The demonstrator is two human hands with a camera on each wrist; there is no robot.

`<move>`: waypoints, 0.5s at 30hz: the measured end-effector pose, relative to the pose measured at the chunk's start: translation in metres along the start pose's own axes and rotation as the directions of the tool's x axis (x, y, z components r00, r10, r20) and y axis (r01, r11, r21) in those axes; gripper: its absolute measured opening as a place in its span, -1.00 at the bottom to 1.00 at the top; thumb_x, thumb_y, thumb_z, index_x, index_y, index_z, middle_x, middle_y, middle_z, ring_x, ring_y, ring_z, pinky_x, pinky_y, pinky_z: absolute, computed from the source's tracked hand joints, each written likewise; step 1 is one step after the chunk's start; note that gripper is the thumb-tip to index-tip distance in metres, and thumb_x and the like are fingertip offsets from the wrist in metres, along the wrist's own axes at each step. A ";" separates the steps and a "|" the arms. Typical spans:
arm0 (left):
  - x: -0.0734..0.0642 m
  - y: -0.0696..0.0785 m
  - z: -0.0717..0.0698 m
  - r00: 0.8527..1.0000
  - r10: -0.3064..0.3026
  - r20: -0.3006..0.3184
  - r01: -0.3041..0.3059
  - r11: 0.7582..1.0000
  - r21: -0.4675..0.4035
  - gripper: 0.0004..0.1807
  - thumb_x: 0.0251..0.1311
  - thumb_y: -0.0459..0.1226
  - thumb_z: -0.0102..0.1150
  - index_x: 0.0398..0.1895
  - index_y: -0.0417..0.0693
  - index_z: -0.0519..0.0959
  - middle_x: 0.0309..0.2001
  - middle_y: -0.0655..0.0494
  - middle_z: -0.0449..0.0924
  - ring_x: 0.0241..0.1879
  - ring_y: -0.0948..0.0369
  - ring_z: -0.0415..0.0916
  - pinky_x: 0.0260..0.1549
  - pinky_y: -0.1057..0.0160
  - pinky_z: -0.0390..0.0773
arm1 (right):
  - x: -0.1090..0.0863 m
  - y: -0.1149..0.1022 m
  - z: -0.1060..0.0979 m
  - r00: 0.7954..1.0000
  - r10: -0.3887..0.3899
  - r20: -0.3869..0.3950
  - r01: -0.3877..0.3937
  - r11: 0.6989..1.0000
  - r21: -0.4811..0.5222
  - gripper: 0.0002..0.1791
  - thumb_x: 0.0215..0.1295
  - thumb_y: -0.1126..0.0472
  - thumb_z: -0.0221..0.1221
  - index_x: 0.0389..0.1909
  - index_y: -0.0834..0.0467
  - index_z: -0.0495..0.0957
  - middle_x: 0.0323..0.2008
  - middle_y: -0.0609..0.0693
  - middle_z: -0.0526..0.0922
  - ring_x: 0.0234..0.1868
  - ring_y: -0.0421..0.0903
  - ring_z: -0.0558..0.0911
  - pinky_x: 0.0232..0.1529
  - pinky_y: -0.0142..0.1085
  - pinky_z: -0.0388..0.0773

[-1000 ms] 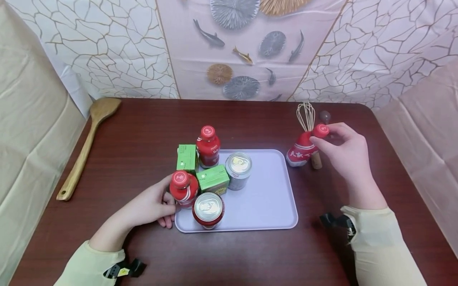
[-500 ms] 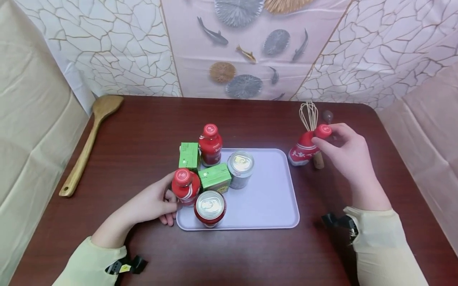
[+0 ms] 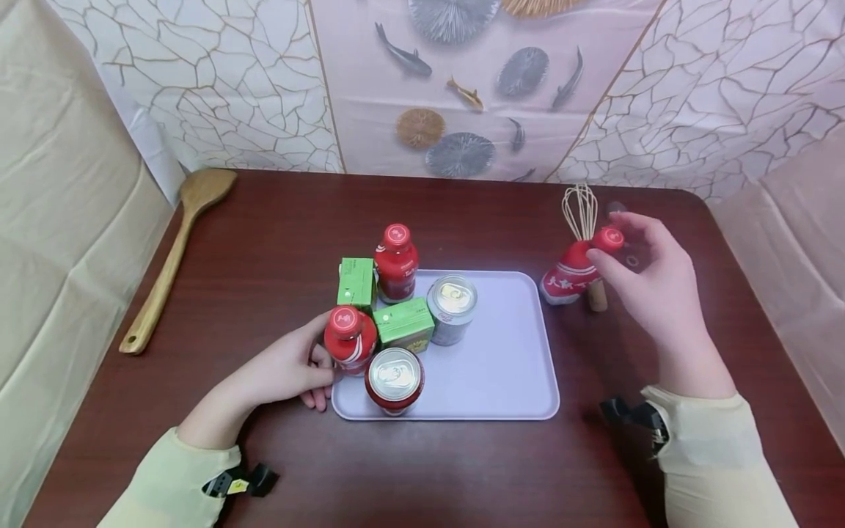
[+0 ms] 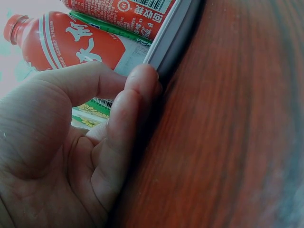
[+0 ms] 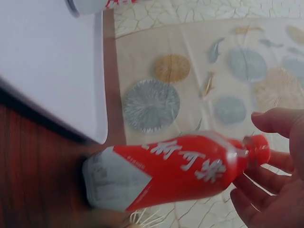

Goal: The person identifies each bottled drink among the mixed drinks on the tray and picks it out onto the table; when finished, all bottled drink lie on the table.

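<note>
My left hand (image 3: 287, 370) grips the left edge of a pale lilac tray (image 3: 502, 367); the left wrist view has thumb and fingers meeting at the tray's rim (image 4: 172, 33). Close by its fingers stands a red drink bottle (image 3: 351, 343) on the tray. Right of the tray, another red drink bottle (image 3: 571, 273) stands upright on the table. Around its cap my right hand (image 3: 663, 293) is spread, the thumb apart from the cap (image 5: 260, 149) in the right wrist view and other fingers behind it.
On the tray stand green drink cartons (image 3: 404, 324), a silver can (image 3: 452, 312), a red can (image 3: 394, 380) and another red bottle (image 3: 397, 268). A whisk (image 3: 581, 213) lies behind the right bottle. A wooden spatula (image 3: 165, 271) lies at the table's left edge.
My right fingers have loosened from the bottle's cap and spread apart. The head view has shifted, so everything appears slightly further right and higher. My left hand stays at the tray.
</note>
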State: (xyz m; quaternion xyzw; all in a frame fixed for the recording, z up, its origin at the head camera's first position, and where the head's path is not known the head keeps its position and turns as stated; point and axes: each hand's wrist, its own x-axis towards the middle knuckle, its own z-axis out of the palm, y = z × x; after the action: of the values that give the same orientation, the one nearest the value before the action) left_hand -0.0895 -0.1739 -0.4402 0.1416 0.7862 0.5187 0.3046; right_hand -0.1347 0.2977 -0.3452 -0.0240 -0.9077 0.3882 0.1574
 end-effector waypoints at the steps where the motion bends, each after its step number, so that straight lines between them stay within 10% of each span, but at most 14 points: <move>1: 0.000 0.000 -0.001 1.000 0.001 -0.003 -0.001 1.000 0.002 0.01 0.22 -0.46 0.27 0.64 0.09 -0.06 -0.52 -0.07 0.66 -0.59 -0.04 0.70 -0.59 -0.01 0.74 | 0.000 -0.003 0.000 1.000 -0.019 -0.009 0.019 1.000 0.001 -0.37 0.30 0.18 0.39 0.39 0.02 0.49 0.18 -0.03 0.60 0.06 -0.38 0.59 0.07 -0.67 0.47; 7: 0.000 0.000 -0.003 1.000 0.006 -0.007 -0.006 1.000 0.001 0.01 0.23 -0.47 0.24 0.65 0.10 -0.07 -0.52 -0.07 0.66 -0.59 -0.03 0.70 -0.59 -0.01 0.73 | -0.005 -0.017 0.002 0.989 -0.136 -0.050 0.137 0.990 0.019 -0.34 0.22 0.35 0.39 0.38 0.07 0.52 0.25 0.01 0.55 0.24 -0.33 0.56 0.31 -0.57 0.43; 15: 0.002 -0.001 -0.001 1.000 -0.019 -0.009 0.019 1.000 -0.003 0.03 0.23 -0.44 0.25 0.66 0.05 -0.10 -0.51 -0.07 0.67 -0.58 -0.03 0.71 -0.57 -0.01 0.74 | -0.019 -0.033 0.012 0.938 -0.324 -0.124 0.329 0.944 0.016 -0.46 0.09 0.50 0.40 0.17 0.24 0.65 0.21 0.14 0.61 0.17 -0.43 0.43 -0.07 -0.63 0.35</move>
State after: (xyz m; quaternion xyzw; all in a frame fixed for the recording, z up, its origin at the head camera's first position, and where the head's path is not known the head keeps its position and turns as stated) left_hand -0.0916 -0.1738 -0.4413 0.1313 0.7882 0.5174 0.3064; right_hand -0.1175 0.2627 -0.3346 0.1067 -0.8808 0.3712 0.2740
